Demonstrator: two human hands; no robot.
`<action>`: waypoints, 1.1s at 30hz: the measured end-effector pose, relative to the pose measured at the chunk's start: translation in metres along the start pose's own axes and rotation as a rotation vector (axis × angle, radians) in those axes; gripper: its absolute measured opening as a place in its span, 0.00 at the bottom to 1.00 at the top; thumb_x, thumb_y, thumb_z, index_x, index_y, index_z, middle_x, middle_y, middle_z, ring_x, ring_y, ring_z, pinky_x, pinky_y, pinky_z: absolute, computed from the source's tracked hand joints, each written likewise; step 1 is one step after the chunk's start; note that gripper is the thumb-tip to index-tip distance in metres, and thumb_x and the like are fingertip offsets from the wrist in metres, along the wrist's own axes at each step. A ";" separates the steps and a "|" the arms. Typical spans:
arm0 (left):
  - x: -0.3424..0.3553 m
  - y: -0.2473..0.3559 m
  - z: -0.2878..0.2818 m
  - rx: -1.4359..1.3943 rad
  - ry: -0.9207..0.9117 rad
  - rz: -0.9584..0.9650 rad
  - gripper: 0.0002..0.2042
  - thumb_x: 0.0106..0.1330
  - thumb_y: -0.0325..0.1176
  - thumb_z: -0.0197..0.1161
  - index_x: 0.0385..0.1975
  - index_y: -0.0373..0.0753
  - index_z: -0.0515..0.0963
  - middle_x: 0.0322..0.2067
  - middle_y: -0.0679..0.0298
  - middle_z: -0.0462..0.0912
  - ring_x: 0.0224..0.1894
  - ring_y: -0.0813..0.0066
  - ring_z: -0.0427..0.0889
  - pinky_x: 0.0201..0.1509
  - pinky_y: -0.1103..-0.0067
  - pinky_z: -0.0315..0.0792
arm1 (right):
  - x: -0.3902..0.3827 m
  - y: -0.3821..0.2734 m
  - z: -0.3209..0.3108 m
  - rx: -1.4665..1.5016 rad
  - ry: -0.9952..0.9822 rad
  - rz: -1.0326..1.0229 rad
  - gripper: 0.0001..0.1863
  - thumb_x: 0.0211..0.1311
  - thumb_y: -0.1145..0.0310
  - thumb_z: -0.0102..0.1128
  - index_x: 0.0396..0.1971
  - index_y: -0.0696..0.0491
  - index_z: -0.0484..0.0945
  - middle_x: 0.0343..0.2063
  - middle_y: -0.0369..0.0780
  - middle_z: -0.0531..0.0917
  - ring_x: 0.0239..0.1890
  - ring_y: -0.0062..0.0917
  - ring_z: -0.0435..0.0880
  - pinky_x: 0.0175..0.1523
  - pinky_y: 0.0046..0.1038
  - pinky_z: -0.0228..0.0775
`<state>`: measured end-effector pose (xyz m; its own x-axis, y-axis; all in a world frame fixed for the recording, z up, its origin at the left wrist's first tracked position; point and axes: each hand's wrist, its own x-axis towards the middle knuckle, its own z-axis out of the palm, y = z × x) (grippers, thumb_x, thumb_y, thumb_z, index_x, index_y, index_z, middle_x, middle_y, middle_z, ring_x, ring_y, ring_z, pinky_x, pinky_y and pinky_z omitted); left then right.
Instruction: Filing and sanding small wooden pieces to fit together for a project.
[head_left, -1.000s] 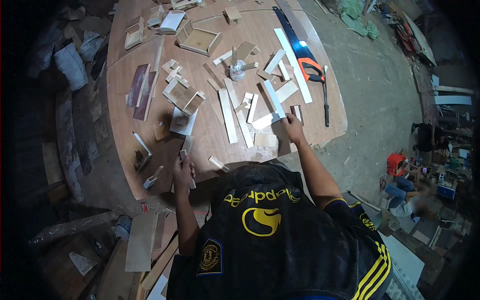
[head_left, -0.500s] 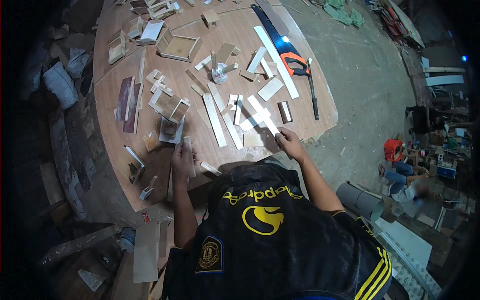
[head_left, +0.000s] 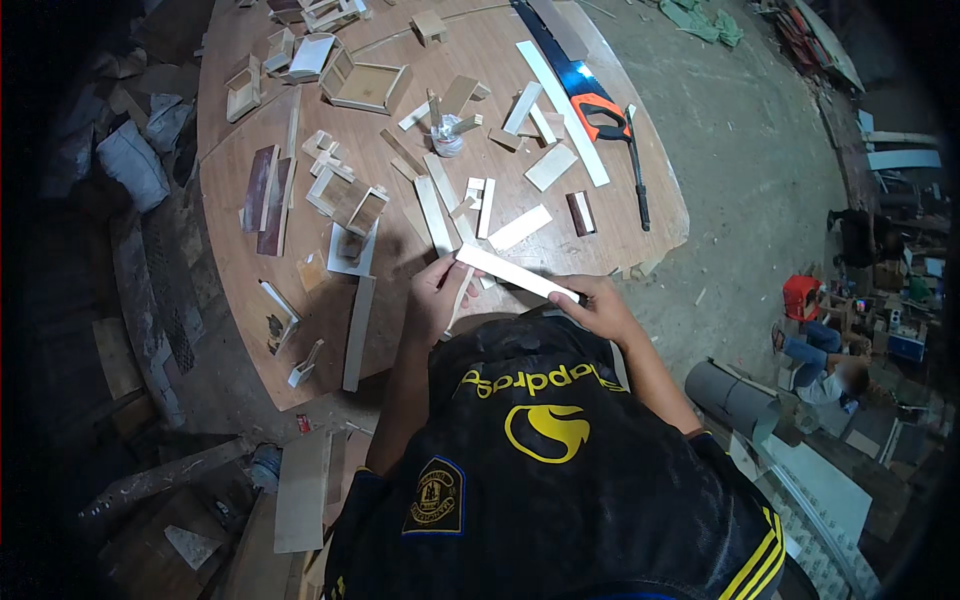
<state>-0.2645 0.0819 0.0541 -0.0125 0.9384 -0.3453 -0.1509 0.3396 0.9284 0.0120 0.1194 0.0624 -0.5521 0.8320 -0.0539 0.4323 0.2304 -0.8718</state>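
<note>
My right hand point(head_left: 605, 308) is closed on one end of a white wooden strip point(head_left: 515, 274), held slantwise over the near table edge. My left hand point(head_left: 432, 298) pinches a thin, pale wood piece point(head_left: 461, 298), its fingertips at the strip's other end. Whether those fingers also grip the white strip is hard to tell. Beyond the strip lie a short white slat point(head_left: 521, 227) and a dark brown block with a pale stripe point(head_left: 581, 214). Left of my left hand, a long pale board point(head_left: 358, 335) lies by the near edge.
A handsaw with an orange handle point(head_left: 600, 117) and a dark bar-like tool point(head_left: 640, 180) lie at the table's right. Small wooden boxes point(head_left: 366, 83), a cup with sticks point(head_left: 447, 140) and offcuts spread over the wooden table point(head_left: 225, 200). Another person point(head_left: 825, 375) sits far right.
My left hand has moved right with the thin piece, toward the white strip. My right hand has lifted that strip off the slat and tilted it to lie more crosswise.
</note>
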 end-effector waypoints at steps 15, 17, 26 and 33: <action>-0.028 0.003 0.028 -0.030 0.144 0.023 0.15 0.73 0.33 0.52 0.51 0.29 0.76 0.32 0.65 0.83 0.25 0.86 0.74 0.27 0.86 0.69 | -0.003 0.002 -0.029 -0.057 -0.097 -0.018 0.14 0.62 0.65 0.63 0.44 0.57 0.83 0.30 0.42 0.86 0.21 0.19 0.76 0.27 0.23 0.66; -0.030 0.000 0.040 -0.035 0.176 0.033 0.15 0.73 0.33 0.53 0.50 0.30 0.77 0.31 0.65 0.83 0.24 0.87 0.73 0.26 0.87 0.69 | -0.006 0.003 -0.041 -0.089 -0.162 0.053 0.15 0.62 0.63 0.62 0.42 0.56 0.83 0.36 0.46 0.86 0.33 0.36 0.86 0.38 0.29 0.75; -0.051 -0.023 0.095 0.030 0.344 -0.111 0.16 0.73 0.39 0.54 0.46 0.32 0.80 0.27 0.67 0.82 0.20 0.90 0.69 0.22 0.88 0.65 | -0.035 0.026 -0.089 -0.068 -0.245 -0.002 0.25 0.56 0.65 0.67 0.56 0.48 0.77 0.34 0.42 0.84 0.28 0.26 0.79 0.35 0.26 0.70; -0.094 -0.064 0.142 -0.068 0.528 -0.172 0.15 0.73 0.40 0.54 0.44 0.33 0.79 0.28 0.68 0.81 0.19 0.88 0.70 0.20 0.87 0.64 | -0.067 0.075 -0.098 -0.220 -0.424 -0.055 0.30 0.51 0.68 0.67 0.58 0.47 0.74 0.38 0.45 0.83 0.39 0.41 0.81 0.47 0.37 0.72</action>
<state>-0.1130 -0.0186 0.0467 -0.4731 0.7042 -0.5294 -0.2581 0.4637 0.8475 0.1512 0.1306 0.0479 -0.8008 0.5469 -0.2443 0.5097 0.4078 -0.7576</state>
